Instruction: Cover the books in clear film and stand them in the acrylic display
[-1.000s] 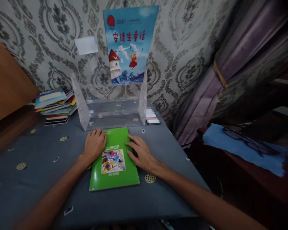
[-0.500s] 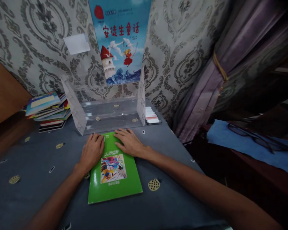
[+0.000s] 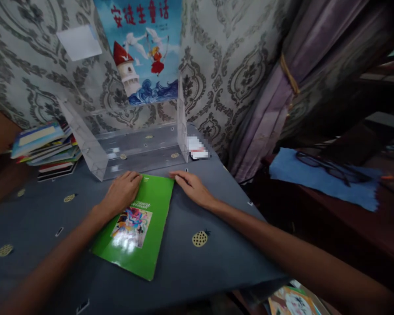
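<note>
A green book (image 3: 141, 232) with a cartoon cover lies flat on the grey table (image 3: 200, 267), turned at an angle. My left hand (image 3: 121, 194) rests on its far left corner with fingers curled over the top edge. My right hand (image 3: 192, 188) lies flat on the table just right of the book's far right corner, fingers stretched and touching the edge. Right behind both hands stands a clear acrylic rack (image 3: 134, 146). A blue picture book (image 3: 141, 48) stands upright in it against the wall.
A stack of books (image 3: 46, 146) sits at the left rear of the table. Patterned wallpaper and a purple curtain (image 3: 276, 87) close the back. A dark side table at right holds a blue cloth (image 3: 321, 181) with glasses (image 3: 328, 168). More books lie under the table's front edge.
The green book has rotated, its near end swinging left. My right hand slid off the cover to the table beside its far right corner. The camera shifted right and down.
</note>
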The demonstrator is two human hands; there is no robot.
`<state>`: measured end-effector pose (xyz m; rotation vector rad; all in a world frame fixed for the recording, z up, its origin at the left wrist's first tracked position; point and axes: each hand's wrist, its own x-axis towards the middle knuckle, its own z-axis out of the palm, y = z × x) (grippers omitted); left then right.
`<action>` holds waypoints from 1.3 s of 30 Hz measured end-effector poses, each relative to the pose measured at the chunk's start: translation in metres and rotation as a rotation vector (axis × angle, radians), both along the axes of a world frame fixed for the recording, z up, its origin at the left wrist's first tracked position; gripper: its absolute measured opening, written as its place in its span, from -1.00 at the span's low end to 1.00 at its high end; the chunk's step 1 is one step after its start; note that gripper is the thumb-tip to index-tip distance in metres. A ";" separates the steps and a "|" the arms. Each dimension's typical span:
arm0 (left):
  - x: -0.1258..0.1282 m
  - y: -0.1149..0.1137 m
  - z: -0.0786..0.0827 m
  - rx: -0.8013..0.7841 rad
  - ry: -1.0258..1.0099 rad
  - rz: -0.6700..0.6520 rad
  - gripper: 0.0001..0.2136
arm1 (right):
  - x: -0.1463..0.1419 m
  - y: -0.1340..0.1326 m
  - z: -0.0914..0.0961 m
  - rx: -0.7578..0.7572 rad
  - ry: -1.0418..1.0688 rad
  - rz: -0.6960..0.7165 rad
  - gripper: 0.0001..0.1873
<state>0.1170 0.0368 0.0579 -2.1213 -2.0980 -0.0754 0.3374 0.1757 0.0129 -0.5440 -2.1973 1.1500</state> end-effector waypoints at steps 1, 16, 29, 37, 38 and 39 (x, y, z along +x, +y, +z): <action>0.013 -0.001 0.004 -0.010 0.003 0.054 -0.70 | 0.002 0.002 -0.001 -0.059 0.035 0.002 -0.64; 0.134 0.012 0.023 -0.242 0.146 0.234 -0.77 | 0.006 0.004 0.008 -0.246 0.140 -0.054 -0.69; 0.130 0.010 0.036 -0.348 0.170 0.219 -0.68 | 0.009 0.003 0.012 -0.147 0.136 -0.082 -0.69; 0.128 0.009 0.050 -0.408 0.145 0.237 -0.68 | 0.011 0.002 0.014 -0.113 0.106 -0.062 -0.68; 0.128 0.009 0.051 -0.416 0.140 0.238 -0.67 | 0.011 0.002 0.015 -0.112 0.102 -0.061 -0.68; 0.127 0.009 0.053 -0.419 0.138 0.241 -0.66 | 0.011 0.002 0.015 -0.108 0.098 -0.062 -0.68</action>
